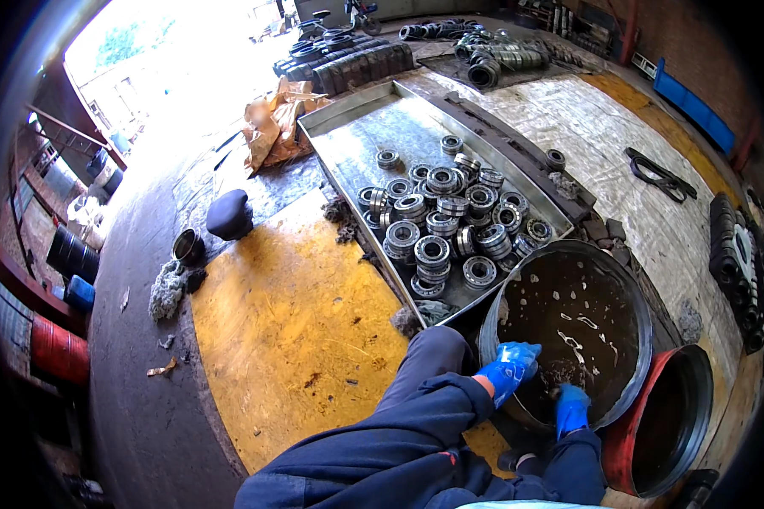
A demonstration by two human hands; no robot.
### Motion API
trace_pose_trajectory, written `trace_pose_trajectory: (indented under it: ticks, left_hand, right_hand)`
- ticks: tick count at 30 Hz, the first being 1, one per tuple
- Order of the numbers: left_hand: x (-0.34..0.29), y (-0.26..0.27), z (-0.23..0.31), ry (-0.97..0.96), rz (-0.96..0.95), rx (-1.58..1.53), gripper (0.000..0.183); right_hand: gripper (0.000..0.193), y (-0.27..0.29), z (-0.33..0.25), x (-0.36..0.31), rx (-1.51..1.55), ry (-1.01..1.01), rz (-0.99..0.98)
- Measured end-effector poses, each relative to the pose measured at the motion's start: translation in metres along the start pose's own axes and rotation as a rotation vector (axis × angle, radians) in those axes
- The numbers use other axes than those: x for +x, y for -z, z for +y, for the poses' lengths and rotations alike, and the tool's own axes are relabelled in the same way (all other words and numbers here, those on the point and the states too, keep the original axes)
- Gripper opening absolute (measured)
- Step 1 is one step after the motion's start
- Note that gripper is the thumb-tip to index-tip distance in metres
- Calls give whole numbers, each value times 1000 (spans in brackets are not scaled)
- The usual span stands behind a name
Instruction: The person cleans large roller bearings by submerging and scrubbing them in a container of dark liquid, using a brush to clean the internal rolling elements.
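An open round metal drum (645, 327) stands at my right knee, holding dark brown liquid (560, 297) with pale foam patches. My left hand (511, 371), in a blue glove, is over the drum's near left side with its fingers curled closed; whatever is inside them is hidden. Lower and to the right, my right hand (573, 407), also blue-gloved, reaches down at the liquid. Its fingers look closed around a small, partly hidden thing, and the liquid ripples beside them. Just beyond the drum, many steel bearings (433, 248) lie heaped in a shallow metal tray (348, 123).
A red drum (624, 445) with a dark inside adjoins at the right. Left of the tray lie a yellow floor sheet (289, 339), a dark padded stool (229, 215), a small pot (188, 247) and grey rags (170, 288). Wrapped ring stacks (356, 68) stand at the back.
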State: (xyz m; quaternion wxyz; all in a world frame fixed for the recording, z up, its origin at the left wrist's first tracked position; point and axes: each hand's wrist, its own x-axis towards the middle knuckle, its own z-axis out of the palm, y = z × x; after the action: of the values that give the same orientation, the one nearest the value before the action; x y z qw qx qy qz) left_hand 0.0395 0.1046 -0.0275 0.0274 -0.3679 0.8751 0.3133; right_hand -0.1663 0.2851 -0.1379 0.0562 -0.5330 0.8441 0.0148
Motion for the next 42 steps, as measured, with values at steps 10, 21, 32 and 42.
trace_pose_trajectory:
  ticks: [10, 21, 32, 42]
  left_hand:
    - [3, -9, -6, -1, 11, -7, 32]
    - [-1, 0, -7, 31, -45, -13, 32]
    - [-2, -2, -4, -13, 35, -34, 29]
    - [4, -5, 1, -25, 46, -6, 28]
  right_hand:
    - [23, 19, -26, 18, -287, 18, -289]
    - [35, -25, -7, 14, 201, -291, -183]
    - [31, -25, 0, 11, 140, -254, -216]
    - [25, -11, -22, 34, -358, 78, -346]
